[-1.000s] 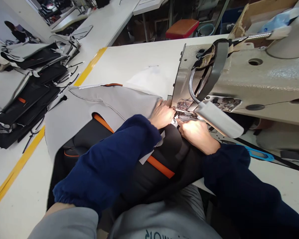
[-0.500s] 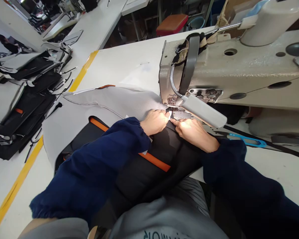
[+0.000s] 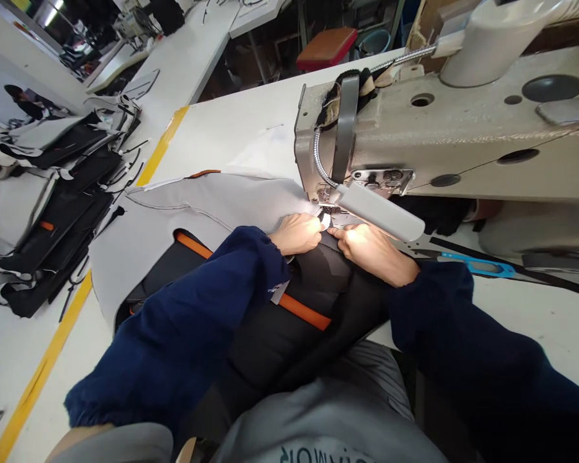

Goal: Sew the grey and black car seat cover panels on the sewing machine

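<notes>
A large sewn fabric piece (image 3: 265, 196) of grey mesh and black padding with orange strips lies across the table and over my lap. Its edge runs under the presser foot of a sewing machine (image 3: 390, 138). My left hand (image 3: 296, 233) is closed on the fabric edge just left of the foot, a bit of white showing at its fingertips. Close in front of the foot, my right hand (image 3: 367, 249) has its fingers bent together on the black edge, index finger pointing left. What lies beneath its fingers is partly hidden. A grey lamp (image 3: 381, 212) lights both hands.
Blue thread snips (image 3: 480, 265) lie on the table right of my right hand, beside a black strap. A pile of black and grey sewn pieces (image 3: 53, 212) stands at the left, past yellow tape (image 3: 43, 366). A red stool (image 3: 327, 49) is behind the table.
The view has shifted slightly, so the machine sits a little further left. Both hands stay on the fabric by the presser foot, with barely any change in their grip.
</notes>
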The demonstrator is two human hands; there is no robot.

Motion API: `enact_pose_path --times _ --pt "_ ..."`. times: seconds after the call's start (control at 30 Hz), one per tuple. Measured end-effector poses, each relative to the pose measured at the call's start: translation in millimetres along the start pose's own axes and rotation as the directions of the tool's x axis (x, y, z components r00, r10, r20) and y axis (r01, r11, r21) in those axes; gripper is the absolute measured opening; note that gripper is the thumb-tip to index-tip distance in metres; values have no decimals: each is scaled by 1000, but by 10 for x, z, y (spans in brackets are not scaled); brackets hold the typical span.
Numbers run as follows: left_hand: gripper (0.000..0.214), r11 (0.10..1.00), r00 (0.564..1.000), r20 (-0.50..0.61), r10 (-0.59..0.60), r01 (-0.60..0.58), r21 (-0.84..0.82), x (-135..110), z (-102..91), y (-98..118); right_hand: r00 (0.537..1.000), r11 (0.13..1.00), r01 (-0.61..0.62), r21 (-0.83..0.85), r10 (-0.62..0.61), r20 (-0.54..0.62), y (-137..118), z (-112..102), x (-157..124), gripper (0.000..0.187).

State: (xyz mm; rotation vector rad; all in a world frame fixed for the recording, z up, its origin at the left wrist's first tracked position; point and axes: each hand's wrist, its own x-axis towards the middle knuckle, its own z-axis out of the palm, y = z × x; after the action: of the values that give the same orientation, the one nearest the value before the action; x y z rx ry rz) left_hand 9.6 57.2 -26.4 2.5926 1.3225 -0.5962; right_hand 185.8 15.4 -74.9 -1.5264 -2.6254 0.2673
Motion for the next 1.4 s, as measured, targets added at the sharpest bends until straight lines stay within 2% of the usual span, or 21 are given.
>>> enact_pose_path --times 0.13,0.23,0.3,0.37,0.4,0.5,0.57,0.67,0.73,0.8,0.87,0.93,0.97,1.0,1.03,1.1,1.13,1.17,1.23,1.4 --pt "41 999 1000 -11 -26 25 -32 51 -42 -8 999 1000 26 2 -25 -47 73 89 38 41" --pt "39 998 994 -95 59 -60 -13 -125 -1 1 996 1000 21 0 -21 -82 146 153 66 42" --pt "37 989 960 -239 146 -149 6 -453 133 11 994 1000 26 -9 -26 -105 202 184 64 42" --pt "41 976 902 -380 204 -217 8 -908 368 4 993 999 32 -6 -33 -116 251 196 39 42" --pt "44 974 888 -411 205 -226 -5 -1144 510 -12 994 999 32 5 -32 -109 266 191 22 42" --pt "47 986 924 -355 141 -162 -31 -1678 914 -143 999 999 7 47 -5 -53 241 121 -26 41" --pt "47 984 934 -320 159 -175 -24 -1790 1080 -313 1000 999 -27 39 27 2 159 41 -35 40" --pt "46 969 920 -317 230 -246 -9 -1673 1105 -674 992 995 -97 -10 97 79 -9 -56 -21 37" --pt "44 955 907 -314 281 -296 0 -1533 972 -894 985 990 -135 -41 138 103 -105 -72 -13 34" --pt "40 952 883 -374 284 -306 -1 -1402 737 -968 981 986 -149 -69 156 114 -167 -55 -15 34" --pt "34 954 817 -515 260 -300 5 -1272 451 -814 977 984 -154 -89 165 132 -205 -30 -29 36" --pt "28 939 711 -640 292 -340 51 -1102 192 -473 971 981 -165 -100 179 157 -234 -21 -55 38" --pt "26 914 682 -637 360 -393 96 -991 96 -278 967 981 -167 -102 183 175 -249 -27 -72 38" --pt "26 905 699 -595 396 -407 124 -862 31 -98 962 979 -176 -104 193 192 -263 -37 -90 37" --pt "26 912 753 -526 396 -390 130 -718 0 49 957 977 -187 -104 205 206 -277 -51 -110 37" --pt "23 962 875 -401 273 -247 117 -422 29 206 947 971 -216 -99 233 221 -299 -76 -150 37" --pt "24 980 913 -357 196 -166 113 -289 74 218 943 968 -232 -94 247 221 -305 -82 -168 38" --pt "25 989 934 -334 129 -96 114 -177 129 199 943 966 -243 -88 257 214 -307 -83 -184 39" --pt "26 994 943 -328 53 -17 111 -31 231 121 947 967 -244 -74 254 196 -298 -67 -206 40" --pt "27 1000 951 -309 12 -4 29 41 337 63 959 973 -221 -72 230 167 -231 2 -197 42"
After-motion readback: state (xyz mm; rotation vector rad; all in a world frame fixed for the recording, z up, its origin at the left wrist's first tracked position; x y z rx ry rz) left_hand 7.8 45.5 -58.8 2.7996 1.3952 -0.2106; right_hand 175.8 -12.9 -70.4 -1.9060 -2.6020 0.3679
